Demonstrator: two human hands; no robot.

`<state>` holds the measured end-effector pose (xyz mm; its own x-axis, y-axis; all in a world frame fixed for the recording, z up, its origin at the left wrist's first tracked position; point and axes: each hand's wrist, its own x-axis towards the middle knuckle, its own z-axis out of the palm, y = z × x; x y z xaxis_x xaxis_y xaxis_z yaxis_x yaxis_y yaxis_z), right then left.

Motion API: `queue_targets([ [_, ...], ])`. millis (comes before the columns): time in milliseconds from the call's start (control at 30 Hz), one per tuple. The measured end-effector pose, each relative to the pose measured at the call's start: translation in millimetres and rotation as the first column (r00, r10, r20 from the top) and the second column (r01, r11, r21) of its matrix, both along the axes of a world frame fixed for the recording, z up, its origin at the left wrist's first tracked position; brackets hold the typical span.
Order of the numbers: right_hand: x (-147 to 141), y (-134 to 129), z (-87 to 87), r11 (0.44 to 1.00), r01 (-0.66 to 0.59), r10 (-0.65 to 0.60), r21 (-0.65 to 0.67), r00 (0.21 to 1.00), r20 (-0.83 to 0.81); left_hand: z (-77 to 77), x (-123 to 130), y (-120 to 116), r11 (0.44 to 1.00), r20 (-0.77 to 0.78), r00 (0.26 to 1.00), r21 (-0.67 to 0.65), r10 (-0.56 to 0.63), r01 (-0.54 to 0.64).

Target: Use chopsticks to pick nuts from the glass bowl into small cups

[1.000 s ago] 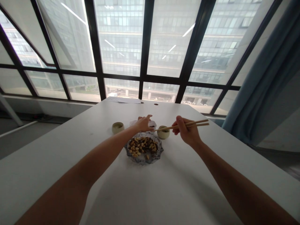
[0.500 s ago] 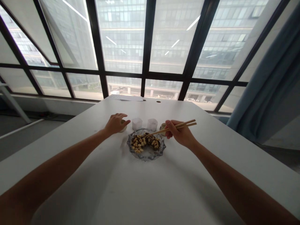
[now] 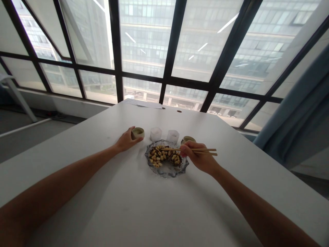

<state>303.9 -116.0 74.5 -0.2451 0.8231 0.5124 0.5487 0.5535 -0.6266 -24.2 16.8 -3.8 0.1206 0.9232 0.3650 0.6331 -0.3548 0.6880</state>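
My left hand (image 3: 125,140) is curled around the side of a small pale-green cup (image 3: 138,133), which stands upright on the table. A pair of wooden chopsticks (image 3: 209,151) is gripped in my right hand (image 3: 199,158). Their tips reach over the far part of a scalloped clear glass dish (image 3: 167,171). Pale-shelled nuts (image 3: 157,155) and darker pieces lie in an arc inside this dish; whether the tips pinch a piece is too small to tell. Partly hidden behind my right hand stands a patterned small cup (image 3: 189,138).
Two translucent white cups (image 3: 155,134) stand just beyond the dish, between the two small cups. Paper sheets (image 3: 144,103) lie at the white table's (image 3: 144,212) far end, before the windows. A blue curtain (image 3: 290,113) hangs at the right.
My left fingers have closed around the pale-green cup, after hovering open over it. The chopsticks have swung to a flatter angle over the dish. The whole view has shifted and tilted slightly.
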Motion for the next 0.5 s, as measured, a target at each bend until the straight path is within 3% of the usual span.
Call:
queue_targets([
  [233,3.9,-1.9,4.4,0.994,0.107,-0.104,0.009,0.979,-0.178,1.0,1.7,-2.2,0.999,-0.031,0.999,0.03,-0.013,0.014],
  [500,1.4,-0.1,-3.6,0.996,0.091,-0.093,-0.021,0.991,-0.096,1.1,2.9,-3.0,0.999,-0.024,1.0,0.046,-0.014,0.015],
])
